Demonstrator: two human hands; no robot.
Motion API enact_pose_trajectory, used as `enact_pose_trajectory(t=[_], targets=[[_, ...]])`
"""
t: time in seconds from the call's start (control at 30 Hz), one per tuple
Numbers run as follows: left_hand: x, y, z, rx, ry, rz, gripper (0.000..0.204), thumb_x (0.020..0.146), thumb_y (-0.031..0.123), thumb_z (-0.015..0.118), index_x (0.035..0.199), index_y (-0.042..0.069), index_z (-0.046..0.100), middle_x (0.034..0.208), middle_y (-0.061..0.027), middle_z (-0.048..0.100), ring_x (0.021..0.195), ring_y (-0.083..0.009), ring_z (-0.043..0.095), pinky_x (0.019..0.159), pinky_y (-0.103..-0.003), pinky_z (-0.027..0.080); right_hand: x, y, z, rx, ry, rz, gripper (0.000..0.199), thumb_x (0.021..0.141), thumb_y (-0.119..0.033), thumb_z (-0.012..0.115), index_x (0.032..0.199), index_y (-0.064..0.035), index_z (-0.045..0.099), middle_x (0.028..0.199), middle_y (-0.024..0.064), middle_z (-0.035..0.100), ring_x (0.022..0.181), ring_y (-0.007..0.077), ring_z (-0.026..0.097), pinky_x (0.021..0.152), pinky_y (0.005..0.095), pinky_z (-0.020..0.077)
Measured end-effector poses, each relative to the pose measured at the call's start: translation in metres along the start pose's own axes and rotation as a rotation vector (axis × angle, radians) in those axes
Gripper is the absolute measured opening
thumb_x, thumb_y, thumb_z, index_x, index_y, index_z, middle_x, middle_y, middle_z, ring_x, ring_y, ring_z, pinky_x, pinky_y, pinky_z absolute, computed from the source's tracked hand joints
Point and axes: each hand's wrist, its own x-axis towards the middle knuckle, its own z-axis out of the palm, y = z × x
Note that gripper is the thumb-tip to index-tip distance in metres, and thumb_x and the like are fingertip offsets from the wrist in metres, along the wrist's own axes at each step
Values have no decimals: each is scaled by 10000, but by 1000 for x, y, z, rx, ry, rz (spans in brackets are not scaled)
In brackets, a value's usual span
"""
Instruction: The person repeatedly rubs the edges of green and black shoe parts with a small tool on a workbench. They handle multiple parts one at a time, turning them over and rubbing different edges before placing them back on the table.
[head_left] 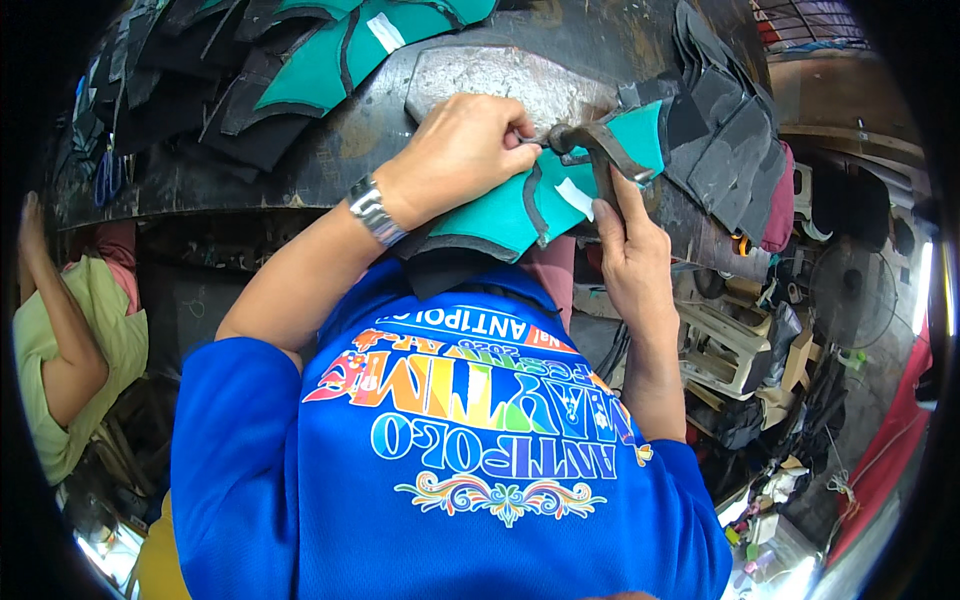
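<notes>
Cloth (505, 215) lies across the near edge of the tabletop (345, 145), long from 8 to 2 o'clock, at 4 o'clock from the nearer left hand (462, 150) pinching its rim, and looks blue-green and black-edged with a white tag (575, 199), while the right hand (638, 250) holds a hammer (604, 150) over it.

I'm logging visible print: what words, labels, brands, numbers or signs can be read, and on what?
Blue shirt: large multicoloured lettering, legible, but I won't copy its wording.
Near its collar: smaller print on a blue, white and red strip, likewise not copied.
White tag on the near teal piece: no lettering I can make out.
White tag on the far teal piece: none I can make out.
</notes>
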Motion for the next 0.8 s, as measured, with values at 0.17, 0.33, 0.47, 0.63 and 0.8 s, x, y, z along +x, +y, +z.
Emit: enact_pose_trajectory(t=[0.17, 0.33, 0.47, 0.63, 0.8], targets=[[-10, -2, -2, 28, 5, 41, 152, 829, 144, 740, 920, 23, 726, 805, -133, 728, 725, -237, 724, 689, -344, 564, -1, 4, 1, 96, -58, 131, 456, 1022, -162, 579, 1461, -72, 498, 842, 78, 675, 711, 91, 591, 648, 272, 504], [-16, -4, 5, 188, 75, 229, 84, 816, 100, 714, 879, 59, 679, 867, -99, 689, 790, -303, 693, 690, -385, 546, -2, -2, -3, 206, 4, 96, 411, 989, -113, 609, 1390, -46, 552, 1076, 247, 707, 983, 270, 726, 831, 356, 538], [-17, -7, 6, 207, 92, 276, 99, 808, 94, 717, 882, 67, 657, 867, -92, 670, 792, -312, 681, 685, -400, 542, -10, -10, -8, 299, 151, 59, 399, 977, -73, 619, 1353, 48, 562, 1152, 212, 712, 1026, 212, 699, 862, 322, 531], [-17, -9, 7, 195, 102, 308, 99, 811, 98, 717, 880, 67, 653, 871, -92, 670, 788, -310, 680, 679, -392, 542, -7, -11, -4, 139, -86, 67, 417, 966, -77, 633, 1368, 11, 566, 1170, 220, 704, 1043, 218, 704, 879, 327, 530], [-17, -10, 8, 230, 116, 333, 106, 807, 110, 720, 868, 65, 646, 857, -96, 664, 788, -313, 681, 677, -403, 541, -7, -13, -6, 341, 43, 84, 434, 964, -63, 642, 1388, -12, 559, 1176, 175, 713, 1045, 172, 682, 891, 312, 521]])
